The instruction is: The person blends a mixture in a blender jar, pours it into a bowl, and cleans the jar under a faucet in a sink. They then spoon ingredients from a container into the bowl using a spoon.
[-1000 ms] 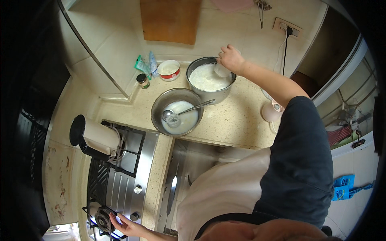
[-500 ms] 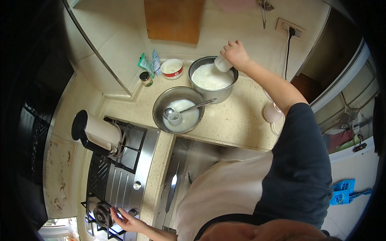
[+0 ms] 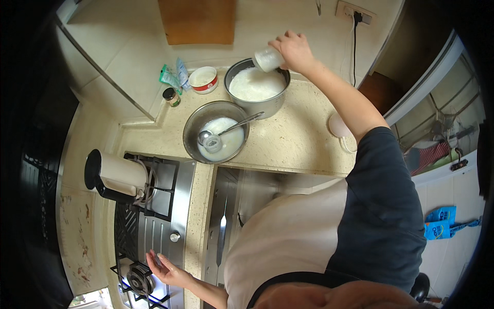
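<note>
My right hand [image 3: 294,50] grips a whitish see-through cup [image 3: 268,59] and holds it tilted above the far rim of a deep silver pot [image 3: 267,109]. White, milky contents [image 3: 254,85] lie in the pot. In front and to the left stands a metal bowl [image 3: 191,139] with milky liquid. A ladle [image 3: 242,123] rests across its rim, beside a small clear jar [image 3: 211,143] sitting in the liquid. My left hand [image 3: 169,270] is empty, palm up with fingers apart, next to the near burner and touching nothing.
A gas stove [image 3: 175,206] runs along the left, with a cream kettle [image 3: 121,175] on its far burner. Behind the bowl stand a red-and-white bowl [image 3: 204,85], a dark-lidded jar [image 3: 171,97] and packets [image 3: 170,77]. A wall socket [image 3: 355,13] has cords hanging down.
My right hand has lifted the cup up out of the pot's opening and turned it sideways. The whole view has shifted a little; my left hand remains open by the stove.
</note>
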### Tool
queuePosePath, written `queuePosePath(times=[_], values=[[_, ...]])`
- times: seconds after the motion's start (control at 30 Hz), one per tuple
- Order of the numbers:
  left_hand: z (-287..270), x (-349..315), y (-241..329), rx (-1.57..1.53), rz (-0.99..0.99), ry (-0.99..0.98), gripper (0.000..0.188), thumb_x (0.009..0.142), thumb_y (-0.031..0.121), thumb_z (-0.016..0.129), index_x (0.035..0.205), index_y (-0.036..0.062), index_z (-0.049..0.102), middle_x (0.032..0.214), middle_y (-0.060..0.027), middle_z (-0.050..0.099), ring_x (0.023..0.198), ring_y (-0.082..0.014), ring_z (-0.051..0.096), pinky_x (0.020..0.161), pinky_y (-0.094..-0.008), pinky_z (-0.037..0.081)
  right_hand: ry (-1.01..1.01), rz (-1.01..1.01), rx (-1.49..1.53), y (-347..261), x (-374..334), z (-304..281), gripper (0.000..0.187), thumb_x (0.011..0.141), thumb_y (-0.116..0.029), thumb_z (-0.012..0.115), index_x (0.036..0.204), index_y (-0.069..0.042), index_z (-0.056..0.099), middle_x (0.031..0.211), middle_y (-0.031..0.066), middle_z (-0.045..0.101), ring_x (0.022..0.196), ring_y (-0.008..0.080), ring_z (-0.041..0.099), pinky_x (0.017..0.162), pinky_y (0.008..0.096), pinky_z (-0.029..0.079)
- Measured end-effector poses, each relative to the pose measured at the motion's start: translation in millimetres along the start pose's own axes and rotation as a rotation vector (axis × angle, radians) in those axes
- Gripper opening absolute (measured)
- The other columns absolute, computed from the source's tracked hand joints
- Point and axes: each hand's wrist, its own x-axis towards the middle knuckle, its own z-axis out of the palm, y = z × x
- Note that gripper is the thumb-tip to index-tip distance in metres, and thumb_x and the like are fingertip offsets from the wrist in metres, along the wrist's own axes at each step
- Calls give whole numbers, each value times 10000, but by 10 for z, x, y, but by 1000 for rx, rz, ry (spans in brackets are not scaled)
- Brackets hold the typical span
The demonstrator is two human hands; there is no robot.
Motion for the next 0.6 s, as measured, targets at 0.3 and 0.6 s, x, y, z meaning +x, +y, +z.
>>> queuePosePath(times=[0.3,0.6], values=[[376,13,189,-84,-25,-133,388,952,59,586,1321,-29,508,1272,-187,586,1118,-217,591,919,-300,485,-156,147,237,83,-226,243,687,562,-256,876,1194,-161,625,1076,41,661,1139,262,524,945,487,423],[800,-10,291,-249,-5,-321,370,940,-4,561,1309,-17,528,1240,-161,609,1139,-197,569,970,-300,439,-3,563,1182,81,-705,766,820,618,-387,893,1283,-51,548,1196,122,645,1067,305,632,929,389,501]])
